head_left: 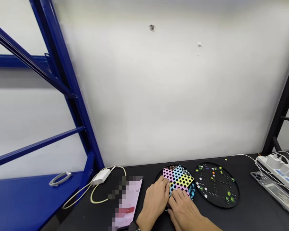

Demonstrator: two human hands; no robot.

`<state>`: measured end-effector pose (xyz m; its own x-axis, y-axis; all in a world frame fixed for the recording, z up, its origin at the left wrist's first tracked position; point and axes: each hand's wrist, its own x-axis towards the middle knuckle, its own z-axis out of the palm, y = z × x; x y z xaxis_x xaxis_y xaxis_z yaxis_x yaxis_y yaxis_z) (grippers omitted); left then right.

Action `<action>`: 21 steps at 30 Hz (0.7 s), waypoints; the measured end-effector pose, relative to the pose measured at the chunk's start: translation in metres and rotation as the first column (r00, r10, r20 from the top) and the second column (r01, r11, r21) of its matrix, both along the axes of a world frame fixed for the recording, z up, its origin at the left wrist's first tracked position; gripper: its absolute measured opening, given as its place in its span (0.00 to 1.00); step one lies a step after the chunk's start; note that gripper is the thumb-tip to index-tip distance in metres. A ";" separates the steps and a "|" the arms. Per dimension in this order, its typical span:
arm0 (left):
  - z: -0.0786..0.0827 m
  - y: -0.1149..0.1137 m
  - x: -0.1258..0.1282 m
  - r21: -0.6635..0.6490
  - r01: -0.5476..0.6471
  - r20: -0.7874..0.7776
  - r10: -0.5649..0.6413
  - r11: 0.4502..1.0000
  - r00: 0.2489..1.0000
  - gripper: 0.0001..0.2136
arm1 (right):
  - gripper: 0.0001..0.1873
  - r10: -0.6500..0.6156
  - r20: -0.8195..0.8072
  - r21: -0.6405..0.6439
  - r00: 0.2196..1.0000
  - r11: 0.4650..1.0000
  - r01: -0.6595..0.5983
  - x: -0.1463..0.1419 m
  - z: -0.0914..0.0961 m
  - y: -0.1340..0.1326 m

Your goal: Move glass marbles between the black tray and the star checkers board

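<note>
A star-shaped Chinese checkers board, with pink, blue and yellow points and black holes, rests over a round black tray. Colored marbles show in the tray around the star. My left hand is closed at the star's left edge, fingertips on it. Close beside it, my right hand has its bent fingers on the star's near edge. Both hands hide the near left part of the star and tray.
Right of the tray lies a round black board with scattered marbles. Farther right are a phone in a clear case and a power strip with cables. A tablet and a white adapter lie left. A blue frame stands left.
</note>
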<state>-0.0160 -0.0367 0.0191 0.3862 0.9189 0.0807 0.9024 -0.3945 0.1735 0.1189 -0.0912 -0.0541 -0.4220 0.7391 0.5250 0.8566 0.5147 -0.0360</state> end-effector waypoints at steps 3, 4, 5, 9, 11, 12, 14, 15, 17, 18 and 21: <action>-0.002 0.001 0.000 -0.001 0.008 0.009 -0.008 1.000 1.000 0.15 | 0.06 -0.010 -0.074 -0.047 0.997 0.999 0.006 0.015 0.021 0.005; -0.002 0.001 0.000 0.000 0.012 0.010 -0.012 1.000 1.000 0.14 | 0.03 -0.054 -0.110 -0.060 0.993 0.997 0.047 0.026 0.030 0.009; -0.002 0.001 0.000 0.002 0.014 0.009 -0.014 1.000 1.000 0.13 | 0.02 -0.145 -0.144 -0.069 0.979 0.988 0.137 0.042 0.039 0.014; -0.003 0.000 0.000 -0.008 0.014 -0.006 -0.015 1.000 1.000 0.12 | 0.10 -0.499 -0.232 -0.065 0.835 0.865 0.498 0.130 0.047 0.037; -0.003 -0.001 0.000 -0.014 0.014 -0.017 -0.014 1.000 1.000 0.11 | 0.11 -0.679 -0.148 -0.118 0.719 0.734 0.669 0.175 0.035 0.043; -0.003 -0.001 0.000 -0.014 0.016 -0.020 -0.016 1.000 1.000 0.11 | 0.11 -0.717 -0.091 -0.156 0.691 0.696 0.701 0.193 0.027 0.044; -0.004 -0.002 0.001 -0.013 0.023 -0.026 -0.023 1.000 0.999 0.11 | 0.12 -0.708 0.002 -0.255 0.707 0.683 0.685 0.218 0.012 0.044; -0.004 -0.002 0.001 -0.010 0.025 -0.030 -0.026 1.000 0.999 0.11 | 0.12 -0.696 0.033 -0.297 0.717 0.678 0.672 0.225 0.007 0.044; -0.004 -0.002 0.001 -0.001 0.024 -0.035 -0.024 1.000 0.999 0.11 | 0.12 -0.687 0.066 -0.343 0.724 0.665 0.663 0.228 0.002 0.044; -0.005 -0.002 0.001 0.001 0.020 -0.037 -0.020 1.000 0.999 0.10 | 0.12 -0.686 0.075 -0.351 0.724 0.662 0.663 0.226 0.001 0.045; -0.006 -0.001 0.002 -0.007 0.016 -0.039 -0.016 1.000 0.999 0.10 | 0.12 -0.671 0.064 -0.374 0.739 0.671 0.641 0.218 0.001 0.048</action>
<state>-0.0139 -0.0378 0.0133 0.4034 0.9131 0.0589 0.9022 -0.4076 0.1409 0.3365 -0.0432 -0.0531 0.2710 0.9451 0.1826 0.9553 -0.2409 -0.1713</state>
